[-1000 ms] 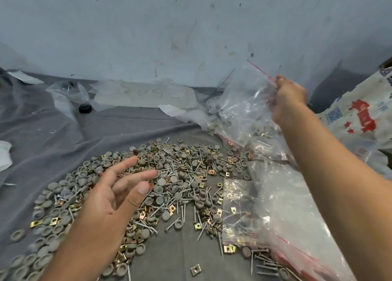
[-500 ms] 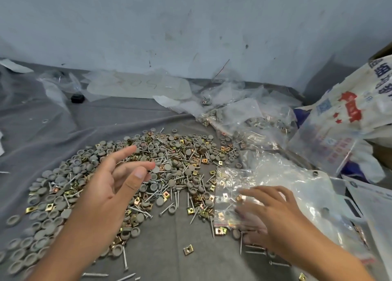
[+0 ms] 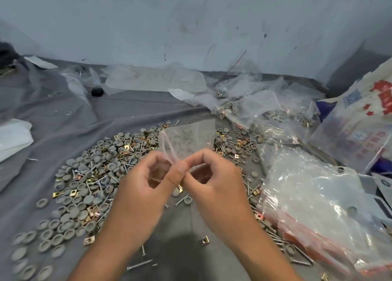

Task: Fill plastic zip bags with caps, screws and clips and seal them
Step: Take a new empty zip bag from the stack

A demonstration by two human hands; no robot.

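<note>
A small clear zip bag [image 3: 189, 139] with a red zip line stands up between my hands, above the parts heap. My left hand [image 3: 144, 187] and my right hand [image 3: 214, 181] both pinch its lower edge with thumb and forefinger, close together. The bag looks empty. Beneath and around my hands lies a wide heap of grey round caps [image 3: 82, 200], silver screws [image 3: 101, 179] and brass square clips [image 3: 56, 194] on a grey cloth [image 3: 127, 108].
A stack of clear zip bags [image 3: 314, 196] lies at the right, over more screws. Several filled bags [image 3: 275, 119] are piled at the back right. A printed sack [image 3: 360, 119] stands at the far right. A grey wall closes the back.
My right hand left the bag pile at the back, came down to the stack, and now holds a single bag. My left hand moved in from the heap to pinch it too.
</note>
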